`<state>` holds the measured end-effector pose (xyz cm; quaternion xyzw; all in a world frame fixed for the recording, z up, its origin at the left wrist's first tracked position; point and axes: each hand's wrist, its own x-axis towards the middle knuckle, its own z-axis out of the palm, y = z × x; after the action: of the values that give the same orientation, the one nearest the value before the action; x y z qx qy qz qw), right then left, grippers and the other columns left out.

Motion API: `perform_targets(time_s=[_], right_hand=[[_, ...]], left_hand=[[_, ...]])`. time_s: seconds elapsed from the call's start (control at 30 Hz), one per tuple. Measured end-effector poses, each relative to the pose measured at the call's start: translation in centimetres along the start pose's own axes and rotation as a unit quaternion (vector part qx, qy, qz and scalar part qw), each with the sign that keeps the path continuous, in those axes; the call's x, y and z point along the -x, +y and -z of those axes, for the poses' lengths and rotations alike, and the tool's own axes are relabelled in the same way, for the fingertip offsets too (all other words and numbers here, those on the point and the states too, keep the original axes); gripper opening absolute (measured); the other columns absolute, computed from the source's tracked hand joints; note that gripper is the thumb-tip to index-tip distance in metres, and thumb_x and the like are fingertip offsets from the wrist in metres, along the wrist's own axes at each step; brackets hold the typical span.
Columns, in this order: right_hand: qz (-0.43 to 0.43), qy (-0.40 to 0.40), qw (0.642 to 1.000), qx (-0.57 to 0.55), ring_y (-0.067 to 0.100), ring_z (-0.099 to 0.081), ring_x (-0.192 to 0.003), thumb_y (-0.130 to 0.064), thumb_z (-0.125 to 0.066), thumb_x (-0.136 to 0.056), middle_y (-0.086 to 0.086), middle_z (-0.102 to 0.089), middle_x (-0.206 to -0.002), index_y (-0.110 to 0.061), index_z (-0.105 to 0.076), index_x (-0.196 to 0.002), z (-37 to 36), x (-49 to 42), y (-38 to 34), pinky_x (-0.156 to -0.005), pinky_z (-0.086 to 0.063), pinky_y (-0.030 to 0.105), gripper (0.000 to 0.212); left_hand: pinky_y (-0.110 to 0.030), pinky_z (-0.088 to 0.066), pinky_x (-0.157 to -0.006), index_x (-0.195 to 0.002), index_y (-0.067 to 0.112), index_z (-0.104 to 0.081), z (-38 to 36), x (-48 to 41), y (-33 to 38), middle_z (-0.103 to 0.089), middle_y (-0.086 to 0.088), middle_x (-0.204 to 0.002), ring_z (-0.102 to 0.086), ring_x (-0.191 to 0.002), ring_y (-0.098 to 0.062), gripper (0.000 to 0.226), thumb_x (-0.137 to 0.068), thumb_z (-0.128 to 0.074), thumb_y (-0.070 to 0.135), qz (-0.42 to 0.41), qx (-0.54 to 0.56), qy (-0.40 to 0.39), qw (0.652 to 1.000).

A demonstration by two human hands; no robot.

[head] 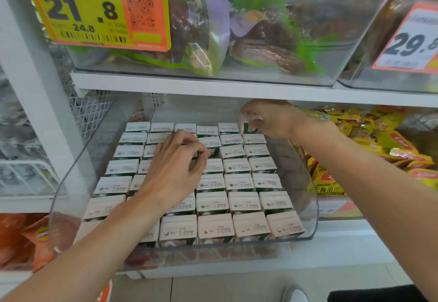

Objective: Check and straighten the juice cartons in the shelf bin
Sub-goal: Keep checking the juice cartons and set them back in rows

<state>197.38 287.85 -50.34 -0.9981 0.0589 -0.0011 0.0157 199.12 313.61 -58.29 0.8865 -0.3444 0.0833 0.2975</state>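
1. White tops filled the clear bin: the cartons stood upright in close rows running front to back, long axes vertical, tops facing up.
2. At the back right corner, the right hand had its fingers curled round the top of the corner carton. That carton sat higher than its row, with a green side showing, just under the upper shelf.
3. Over the middle rows, nearer the front, the left hand had finger and thumb curled in a pinch on the middle carton. Its red-and-green face showed beside the fingertips, so it looked tipped out of line.
4. The next move seemed to turn on the corner carton and its slot. The slot lay straight below it, between the bin's right wall and the neighbouring carton, so it would need to go down plumb. The right hand was on it, and the left was well apart.
5. The bin rested on a white shelf. Above it sat another clear bin of bagged goods with a yellow price tag. Yellow packets lay to the right, and a shoe showed on the floor below.
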Motion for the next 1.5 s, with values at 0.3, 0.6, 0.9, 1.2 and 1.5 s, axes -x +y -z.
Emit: perform_targets(time_s=[0.3,0.6,0.9,1.2,1.5], right_hand=[[0.144,0.179,0.969,-0.086,0.031,-0.064,-0.119,-0.006,-0.070,-0.097,0.009,-0.065,-0.135,-0.012,-0.065,-0.142,-0.3,6.9,-2.9,-0.100,-0.043,0.030,0.046],[0.184,0.188,0.918,-0.295,0.003,-0.064,-0.111,-0.017,-0.079,-0.096,-0.009,-0.065,-0.121,-0.019,-0.069,-0.139,-1.0,10.7,-7.4,-0.099,-0.051,0.019,0.044],[0.018,0.102,0.851,-0.516,0.009,-0.076,-0.091,-0.018,-0.089,-0.084,0.000,-0.074,-0.105,-0.026,-0.068,-0.117,-2.3,11.5,-8.1,-0.083,-0.063,0.026,0.040],[-0.067,0.066,0.734,-0.673,0.020,-0.080,-0.090,-0.013,-0.086,-0.083,0.005,-0.082,-0.097,-0.008,-0.077,-0.102,-3.1,11.6,-8.2,-0.075,-0.062,0.021,0.022],[-0.104,0.022,0.691,-0.715,0.021,-0.080,-0.100,-0.017,-0.079,-0.092,0.007,-0.083,-0.103,-0.008,-0.081,-0.105,-3.5,11.9,-7.8,-0.088,-0.063,0.025,0.016]], left_hand=[[-0.035,-0.045,-0.115,-0.139,0.032,-0.057,1.6,0.4,1.2,-0.057,0.015,-0.136,-0.052,-0.127,-0.001,0.036,-0.104,-0.061,0.028,0.026,0.130,-0.006,0.991],[-0.031,-0.044,-0.115,-0.137,0.038,-0.062,4.2,1.6,1.8,-0.067,0.027,-0.132,-0.056,-0.129,0.010,0.059,-0.082,-0.077,0.049,-0.024,0.240,-0.057,0.969],[-0.013,-0.056,-0.088,-0.123,0.032,-0.073,6.0,3.4,1.0,-0.079,0.017,-0.114,-0.074,-0.107,-0.002,0.044,-0.079,-0.078,0.037,0.047,0.373,-0.082,0.923],[-0.025,-0.061,-0.089,-0.132,0.023,-0.069,6.0,3.5,1.3,-0.078,0.000,-0.124,-0.075,-0.113,-0.019,0.052,-0.085,-0.068,0.043,0.110,0.483,-0.139,0.857],[-0.026,-0.058,-0.097,-0.131,0.035,-0.071,6.2,3.4,0.7,-0.072,-0.004,-0.134,-0.069,-0.126,-0.023,0.035,-0.097,-0.069,0.026,0.097,0.542,-0.232,0.802]])
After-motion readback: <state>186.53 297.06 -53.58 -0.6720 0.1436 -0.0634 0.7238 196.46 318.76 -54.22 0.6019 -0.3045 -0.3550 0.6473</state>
